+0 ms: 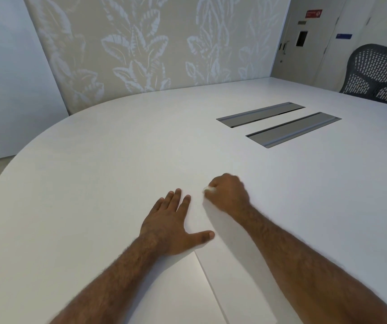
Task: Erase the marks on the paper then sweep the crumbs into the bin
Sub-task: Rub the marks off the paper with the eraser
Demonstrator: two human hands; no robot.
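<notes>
Head view: erase step in hand, sweep not started, judging by the pose. Worktop (pixel 94 183) is big, white and rounded, with two grey cable hatches (pixel 279 123) far right and a mesh chair (pixel 379 73) beyond. Paper (pixel 222 272) lies near centre, white on white; only its left edge and near corner read clearly, and no marks on it can be made out from here. Left hand (pixel 171 225) is spread flat, fingers straight, pressing the paper's left edge down. Right hand (pixel 228 195) is curled into a fist on the sheet's far part, pinching a small white eraser (pixel 208 189), slightly blurred. No crumbs or bin visible. Next: short strokes with the sheet pinned, then find the bin.
</notes>
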